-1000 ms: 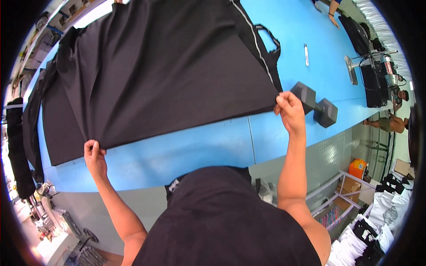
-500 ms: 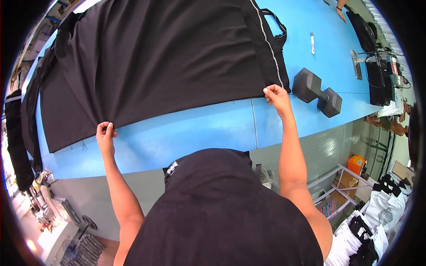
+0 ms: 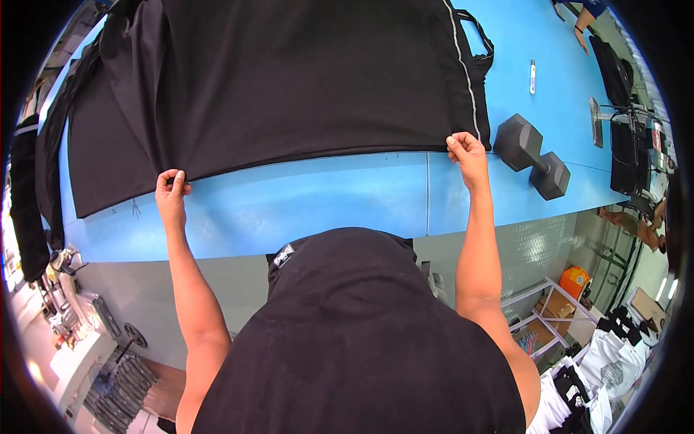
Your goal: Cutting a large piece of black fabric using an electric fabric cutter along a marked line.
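A large sheet of black fabric [image 3: 303, 79] lies spread over the blue table [image 3: 289, 210], its near edge running between my two hands. My left hand [image 3: 172, 197] pinches that edge toward the left, where folds run up from the fingers. At the right end, close to a pale line along the side of the cloth, my right hand [image 3: 468, 158] pinches the same edge between thumb and fingers. Just right of it rests a black hexagonal dumbbell [image 3: 533, 155]. A black strap loop [image 3: 486, 54] sticks out from the cloth's far right side.
A white marker [image 3: 533, 77] lies at the right of the table. Beyond it are a metal stand with cables [image 3: 597, 123] and another person's hand [image 3: 581, 37]. Below the table at right stand a shelf frame [image 3: 535, 318] and piled garments [image 3: 614, 362]. More dark cloth [image 3: 29, 210] hangs at left.
The cloth's near edge is pulled straighter and its middle creases have smoothed. Both hands keep their pinch. The whole view has shifted a little, with the right hand now farther right.
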A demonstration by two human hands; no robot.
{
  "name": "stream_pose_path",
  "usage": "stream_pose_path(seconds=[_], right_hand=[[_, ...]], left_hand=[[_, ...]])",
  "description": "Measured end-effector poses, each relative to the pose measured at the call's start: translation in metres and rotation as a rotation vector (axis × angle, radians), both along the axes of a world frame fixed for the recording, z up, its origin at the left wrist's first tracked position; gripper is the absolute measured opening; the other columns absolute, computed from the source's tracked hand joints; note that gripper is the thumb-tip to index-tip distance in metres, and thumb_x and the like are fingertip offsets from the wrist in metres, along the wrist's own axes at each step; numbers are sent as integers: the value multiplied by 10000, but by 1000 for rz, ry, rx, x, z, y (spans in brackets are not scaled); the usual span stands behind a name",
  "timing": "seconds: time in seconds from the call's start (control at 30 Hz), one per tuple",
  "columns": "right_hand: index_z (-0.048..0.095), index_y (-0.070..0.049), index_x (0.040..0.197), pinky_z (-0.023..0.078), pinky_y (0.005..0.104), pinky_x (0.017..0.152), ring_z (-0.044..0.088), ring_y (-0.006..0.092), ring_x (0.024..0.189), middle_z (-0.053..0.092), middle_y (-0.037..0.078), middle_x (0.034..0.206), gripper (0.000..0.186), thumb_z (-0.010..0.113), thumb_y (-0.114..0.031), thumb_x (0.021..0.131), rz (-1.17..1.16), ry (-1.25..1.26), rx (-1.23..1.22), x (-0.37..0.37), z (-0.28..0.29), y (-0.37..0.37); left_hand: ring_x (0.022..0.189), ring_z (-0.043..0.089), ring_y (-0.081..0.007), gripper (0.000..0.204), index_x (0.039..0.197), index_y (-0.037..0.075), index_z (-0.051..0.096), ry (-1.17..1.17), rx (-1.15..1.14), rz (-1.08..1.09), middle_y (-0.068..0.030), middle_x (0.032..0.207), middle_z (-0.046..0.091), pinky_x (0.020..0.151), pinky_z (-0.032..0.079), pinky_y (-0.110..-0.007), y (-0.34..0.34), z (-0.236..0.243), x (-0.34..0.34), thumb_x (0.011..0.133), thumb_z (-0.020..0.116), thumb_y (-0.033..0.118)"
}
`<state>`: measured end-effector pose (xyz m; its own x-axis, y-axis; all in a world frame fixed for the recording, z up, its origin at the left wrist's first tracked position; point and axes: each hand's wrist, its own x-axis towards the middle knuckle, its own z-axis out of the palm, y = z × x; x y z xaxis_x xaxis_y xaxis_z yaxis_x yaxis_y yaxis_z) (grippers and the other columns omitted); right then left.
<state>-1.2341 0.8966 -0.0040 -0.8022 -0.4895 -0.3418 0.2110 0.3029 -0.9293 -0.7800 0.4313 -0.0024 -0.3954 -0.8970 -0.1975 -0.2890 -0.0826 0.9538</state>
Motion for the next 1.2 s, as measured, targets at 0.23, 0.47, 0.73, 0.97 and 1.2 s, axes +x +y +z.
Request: stream_pose_path(seconds=[0.23, 0.47, 0.73, 0.97, 1.2], right_hand=[[647, -54, 896, 430, 226, 589, 536, 62, 634, 617, -14, 735, 141, 728, -165, 921, -10, -11, -20, 2, -7, 14], [644, -50, 900, 427, 228, 576, 527, 62, 621, 608, -17, 729, 138, 725, -159, 925, -13, -10, -7, 4, -12, 12], [642, -67, 911, 436, 222, 603, 538, 55, 664, 616, -27, 763, 161, 750, -186, 903, -4, 5, 125, 0, -7, 11], [574, -127, 1370, 345, 524, 1105, 445, 396, 1340, 518, 180, 1435, 617, 632, -545, 920, 117, 1082, 314, 12, 53, -99], [342, -327, 1554, 70, 708, 1143, 194, 372, 1512, 248, 57, 1644, 804, 435, -767, 887, 513, 1244, 657, 72, -17, -108]], left_hand=[[632, 547, -62, 117, 1019, 73, 620, -4, -34, -15, 24, 724, 590, 598, 424, -208, 3, 11, 0, 962, 687, 150], [628, 531, -51, 119, 1007, 75, 623, -96, -55, -62, 29, 724, 584, 596, 416, -202, -1, 0, 3, 955, 695, 154], [613, 529, -44, 123, 994, 80, 627, -188, -122, -44, 29, 705, 587, 563, 389, -196, 5, 0, -2, 938, 709, 152], [604, 537, -47, 137, 1000, 61, 624, -167, -112, -26, 24, 694, 591, 545, 388, -202, 7, 4, -2, 937, 708, 150], [585, 514, -44, 126, 966, 69, 625, -250, -121, -42, 32, 688, 574, 538, 391, -202, 4, 1, -7, 938, 712, 155]])
